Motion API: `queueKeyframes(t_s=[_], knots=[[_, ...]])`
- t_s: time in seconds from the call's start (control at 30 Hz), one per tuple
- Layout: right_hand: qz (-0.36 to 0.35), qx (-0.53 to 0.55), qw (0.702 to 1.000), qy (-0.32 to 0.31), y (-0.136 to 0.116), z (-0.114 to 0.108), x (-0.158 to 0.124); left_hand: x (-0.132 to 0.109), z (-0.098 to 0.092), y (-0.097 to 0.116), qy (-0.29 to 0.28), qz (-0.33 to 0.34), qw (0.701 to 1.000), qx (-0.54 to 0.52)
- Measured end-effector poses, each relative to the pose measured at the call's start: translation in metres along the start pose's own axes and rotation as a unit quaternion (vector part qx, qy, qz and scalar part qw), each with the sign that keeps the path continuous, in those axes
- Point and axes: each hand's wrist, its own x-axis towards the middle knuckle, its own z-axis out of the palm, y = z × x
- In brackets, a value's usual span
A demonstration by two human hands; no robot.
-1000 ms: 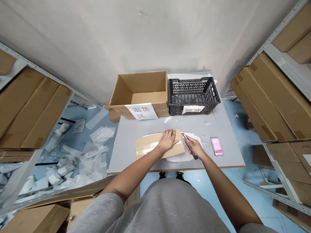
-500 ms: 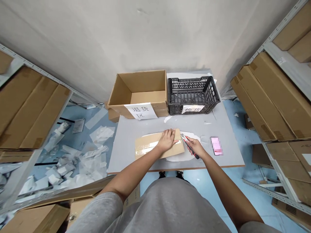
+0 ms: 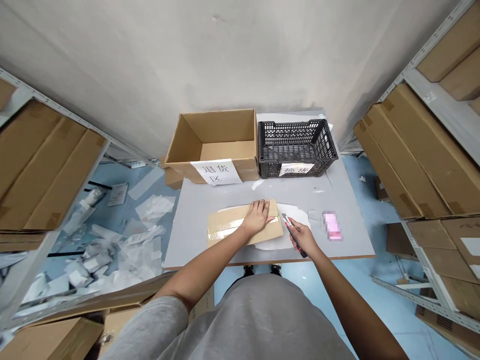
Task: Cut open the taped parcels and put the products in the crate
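A flat cardboard parcel [image 3: 228, 226] sealed with clear tape lies on the grey table [image 3: 195, 225], on top of a white sheet. My left hand [image 3: 258, 216] rests flat on the parcel's right part, fingers stretched out. My right hand [image 3: 304, 236] is closed round a red and black utility knife [image 3: 292, 234]. The knife's tip is at the parcel's right edge.
At the table's back stand an open cardboard box [image 3: 215, 145] with a paper label and a black plastic crate [image 3: 296, 147]. A pink item [image 3: 331, 226] lies to the right. Shelves with cardboard boxes [image 3: 416, 155] flank both sides. Paper scraps [image 3: 123, 245] litter the floor on the left.
My right hand has drawn the knife back toward me along the parcel's right edge. The left hand stays on the parcel.
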Motion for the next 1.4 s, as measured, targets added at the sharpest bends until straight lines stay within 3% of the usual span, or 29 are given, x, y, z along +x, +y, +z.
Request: queueKeyframes(t_s=[0.27,0.4,0.7,0.9,1.07,1.17,1.4], knots=[[0.02,0.028,0.999,0.028,-0.013,0.024,0.007,-0.002,0.001,0.003,0.004,-0.002,1.0,-0.002],[0.042,0.025,0.997,0.056,-0.013,0.027,0.005,-0.001,0.003,0.003,0.006,-0.003,1.0,-0.022],[0.047,0.052,0.996,0.049,-0.014,0.031,0.015,0.001,0.002,0.002,0.013,-0.004,1.0,-0.026],[0.034,-0.013,0.999,-0.015,-0.011,0.028,0.0,0.0,0.003,0.002,0.024,-0.01,0.999,-0.034],[0.021,-0.028,0.999,0.028,-0.01,0.013,-0.011,0.0,0.004,-0.002,0.024,0.002,0.999,-0.04],[0.01,-0.036,0.999,0.023,-0.013,0.007,-0.01,0.002,0.002,-0.006,0.017,0.004,0.999,-0.041],[0.001,-0.149,0.988,0.045,-0.023,0.014,0.004,0.004,-0.002,-0.005,0.0,-0.002,1.0,-0.028]])
